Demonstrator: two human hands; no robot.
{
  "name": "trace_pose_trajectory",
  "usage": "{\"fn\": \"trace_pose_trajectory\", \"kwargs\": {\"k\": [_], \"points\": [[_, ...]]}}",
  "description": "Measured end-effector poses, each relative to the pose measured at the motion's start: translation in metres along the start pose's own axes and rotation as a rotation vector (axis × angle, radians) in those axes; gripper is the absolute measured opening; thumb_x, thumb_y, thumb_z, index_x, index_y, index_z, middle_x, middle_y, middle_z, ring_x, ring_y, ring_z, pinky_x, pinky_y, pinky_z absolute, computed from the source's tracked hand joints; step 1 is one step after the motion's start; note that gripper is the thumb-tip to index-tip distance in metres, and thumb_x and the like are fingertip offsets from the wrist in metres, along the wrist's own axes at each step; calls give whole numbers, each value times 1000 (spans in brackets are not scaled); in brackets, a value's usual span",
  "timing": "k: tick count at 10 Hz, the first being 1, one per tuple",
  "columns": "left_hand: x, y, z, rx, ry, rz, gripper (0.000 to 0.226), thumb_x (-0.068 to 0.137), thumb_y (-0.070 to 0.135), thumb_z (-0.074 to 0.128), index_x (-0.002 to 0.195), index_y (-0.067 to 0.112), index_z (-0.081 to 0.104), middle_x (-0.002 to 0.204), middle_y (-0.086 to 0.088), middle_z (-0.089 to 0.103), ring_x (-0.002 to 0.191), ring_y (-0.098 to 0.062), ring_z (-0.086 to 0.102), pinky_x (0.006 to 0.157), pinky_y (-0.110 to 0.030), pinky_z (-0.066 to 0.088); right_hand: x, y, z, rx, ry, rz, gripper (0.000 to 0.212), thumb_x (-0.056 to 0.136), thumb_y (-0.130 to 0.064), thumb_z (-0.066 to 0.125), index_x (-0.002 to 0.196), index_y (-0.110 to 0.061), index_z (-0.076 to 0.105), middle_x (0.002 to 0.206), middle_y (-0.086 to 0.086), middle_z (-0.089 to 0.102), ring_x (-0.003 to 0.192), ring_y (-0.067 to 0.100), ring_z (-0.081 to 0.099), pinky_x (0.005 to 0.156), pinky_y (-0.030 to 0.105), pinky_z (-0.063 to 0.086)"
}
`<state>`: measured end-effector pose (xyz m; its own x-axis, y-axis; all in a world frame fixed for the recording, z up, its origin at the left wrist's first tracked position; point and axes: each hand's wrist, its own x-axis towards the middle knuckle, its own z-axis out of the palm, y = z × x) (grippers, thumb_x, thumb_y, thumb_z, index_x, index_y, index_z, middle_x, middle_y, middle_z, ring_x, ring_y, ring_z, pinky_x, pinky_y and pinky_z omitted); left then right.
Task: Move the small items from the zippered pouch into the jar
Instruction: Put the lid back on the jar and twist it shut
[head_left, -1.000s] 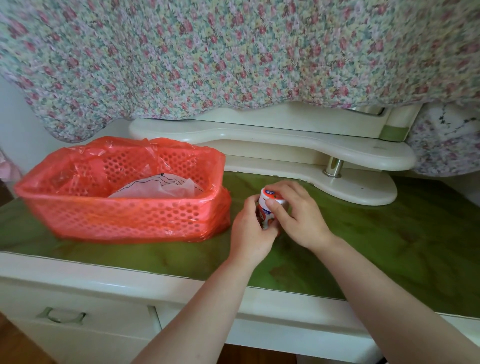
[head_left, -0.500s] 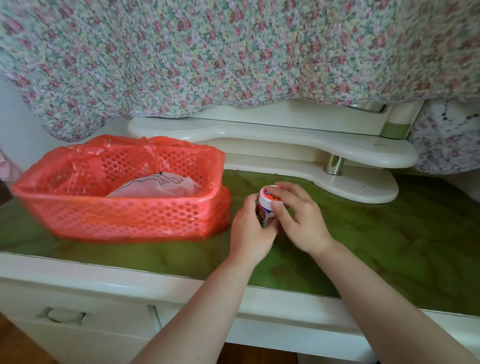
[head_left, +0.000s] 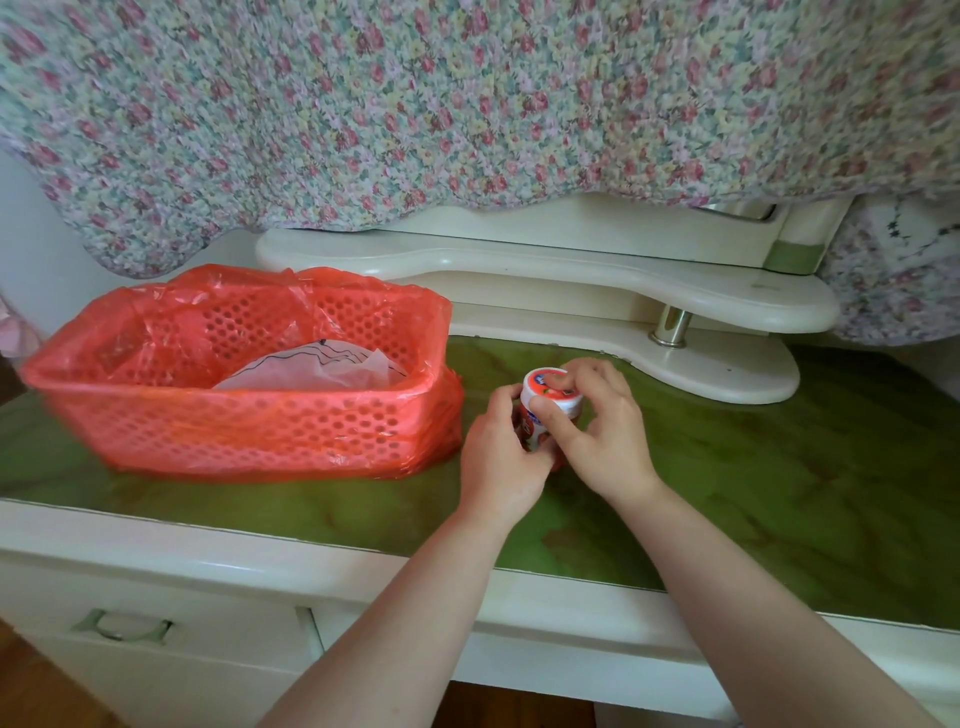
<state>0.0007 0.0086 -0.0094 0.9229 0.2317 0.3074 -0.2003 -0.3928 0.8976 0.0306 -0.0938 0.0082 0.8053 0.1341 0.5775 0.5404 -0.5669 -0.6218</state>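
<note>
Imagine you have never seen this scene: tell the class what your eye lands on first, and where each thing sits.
The bright red basket, lined with red plastic and holding a pale pouch, stands out at the left of the green tabletop. Right of it, the left hand grips a small jar while the right hand works its white lid. A floral cloth hangs across the top.

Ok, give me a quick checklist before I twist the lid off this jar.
1. Jar standing upright on the green top: ok.
2. Left hand steadying the jar's body: ok.
3. Right hand gripping the lid: ok.
4. Lid closed on the jar: ok.
5. Pouch within reach: cannot tell; only a white bag shows in the red basket.
6. Room beside the jar to set the lid down: ok.
</note>
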Motion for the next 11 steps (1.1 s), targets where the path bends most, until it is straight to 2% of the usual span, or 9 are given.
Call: {"fn": "trace_pose_trajectory", "kwargs": {"k": [1,2,3,5,7,8,9,10,11], "points": [[-1,2,-1,-19,5,-5,45,70,21,70,111,17,50,100,-5,68,92,-23,61,78,-35,49,-3,1,-2,34,-40,-44,43,78,-43,46,95,-9,66,114,6,64,110,17,52,88,3,30],[-1,2,-1,-28,0,-16,44,68,20,71,108,17,51,97,-5,68,90,-25,61,75,-37,49,-2,2,-3,4,-31,-68,43,78,-40,45,94,-6,66,113,8,66,105,24,55,84,13,34],[-1,0,0,-15,-19,-19,43,69,17,70,108,17,51,95,-7,68,88,-28,61,72,-34,47,0,4,-1,-57,21,-52,44,74,-46,49,88,-9,67,100,7,64,95,24,54,76,16,34],[0,0,0,14,-33,-27,43,69,14,69,107,16,50,95,-9,68,88,-28,62,75,-37,50,0,6,2,-14,81,14,46,67,-51,56,84,-10,67,89,-1,51,89,17,48,77,1,30],[-1,1,3,58,3,11,36,74,20,66,105,15,49,95,-9,69,88,-29,63,76,-41,51,-12,6,3,-31,75,-69,49,81,-46,44,109,-12,64,116,8,59,107,14,47,93,21,34],[-1,-1,4,53,-1,5,47,69,29,72,107,18,49,99,-5,69,91,-26,63,78,-40,51,-13,7,2,53,122,-46,55,85,-45,36,124,-9,52,122,-2,51,118,14,44,101,26,33],[0,-3,6,67,-10,0,63,59,39,77,112,19,49,105,-3,68,99,-22,61,85,-38,49,-10,8,-1,231,219,97,55,85,-44,36,123,-7,49,119,-3,50,116,13,47,100,25,35],[0,-4,5,57,35,19,85,52,64,62,121,16,49,119,-2,62,114,-19,53,96,-32,41,-4,14,-4,459,327,291,35,88,-34,40,113,-12,52,113,1,55,109,15,52,96,26,38],[0,-4,2,-59,159,37,82,62,68,44,121,11,50,123,-6,58,117,-20,50,102,-34,37,0,16,-11,644,406,543,13,95,-24,41,91,-21,53,93,1,59,89,16,55,86,30,39]]}}
